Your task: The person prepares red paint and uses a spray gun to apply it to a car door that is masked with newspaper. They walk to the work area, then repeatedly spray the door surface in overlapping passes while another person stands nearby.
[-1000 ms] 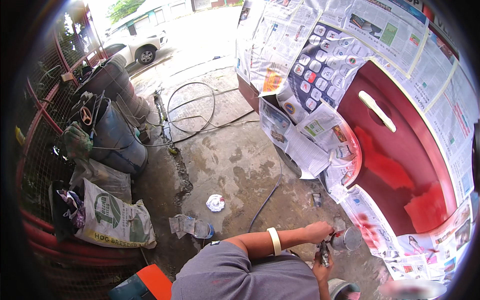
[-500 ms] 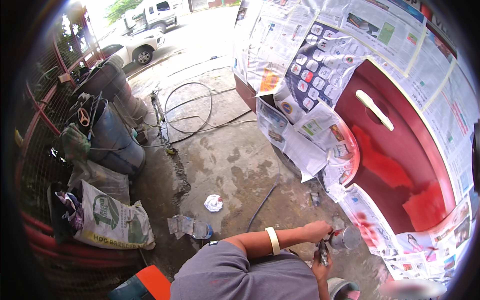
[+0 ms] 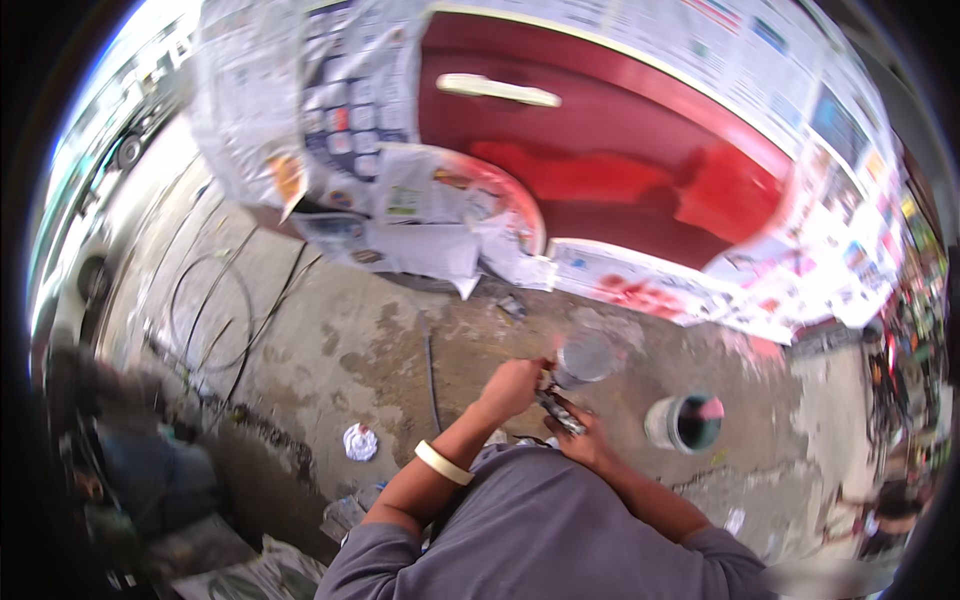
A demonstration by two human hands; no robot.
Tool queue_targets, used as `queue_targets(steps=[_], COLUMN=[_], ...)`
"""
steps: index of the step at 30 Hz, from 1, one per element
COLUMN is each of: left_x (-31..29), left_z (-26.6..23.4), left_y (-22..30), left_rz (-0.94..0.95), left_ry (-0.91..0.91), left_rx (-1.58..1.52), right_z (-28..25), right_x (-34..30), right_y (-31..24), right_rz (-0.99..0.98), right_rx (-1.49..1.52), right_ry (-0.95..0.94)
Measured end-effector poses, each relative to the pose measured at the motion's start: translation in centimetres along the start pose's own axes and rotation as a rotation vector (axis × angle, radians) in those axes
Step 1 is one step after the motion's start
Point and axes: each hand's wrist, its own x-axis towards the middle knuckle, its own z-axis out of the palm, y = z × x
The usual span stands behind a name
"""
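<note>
Close in front of my body, a metal spray gun with a grey paint cup is between my hands. My right hand is closed round the gun's body. Fingers bent, my left hand grips the gun beside the cup; its fingertips are partly hidden. Beyond them stands a dark red car door panel with brighter red patches across its lower part. Its handle is covered in pale tape. Newspaper masking surrounds the panel, some of it stained red.
A bucket with a pink-stained rim stands to my right. Crumpled white paper lies on the wet concrete at left. A thin hose and a looped cable cross the floor. Another person is at the far right.
My view has swung right, so the car panel now spreads across the top and the bucket shows fully. Both hands stay on the spray gun.
</note>
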Motion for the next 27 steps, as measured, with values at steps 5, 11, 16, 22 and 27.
queue_targets(steps=[5,11,16,22,27], left_x=[0.3,-0.1,1.2,2.8,5.0], left_z=[0.8,2.9,5.6,12.1,19.4], left_y=[0.2,-3.0,-5.9,-7.2,-13.8], left_rz=[0.128,0.171,0.145,0.139,0.554], left_ry=[0.060,0.263,0.343,-0.407,-0.913], left_rx=[-0.032,-0.171,-0.370,-0.422,-0.333], right_z=[1.3,1.5,0.9,-1.0,-3.0], right_x=[-0.3,0.1,-0.5,-2.4,-2.9], right_y=[3.5,2.5,2.8,3.2,2.6], right_rz=[-0.228,-0.031,-0.034,0.234,0.274], right_rx=[0.004,-0.043,0.010,0.045,0.044], right_ry=[0.161,0.050,0.244,0.315,0.326])
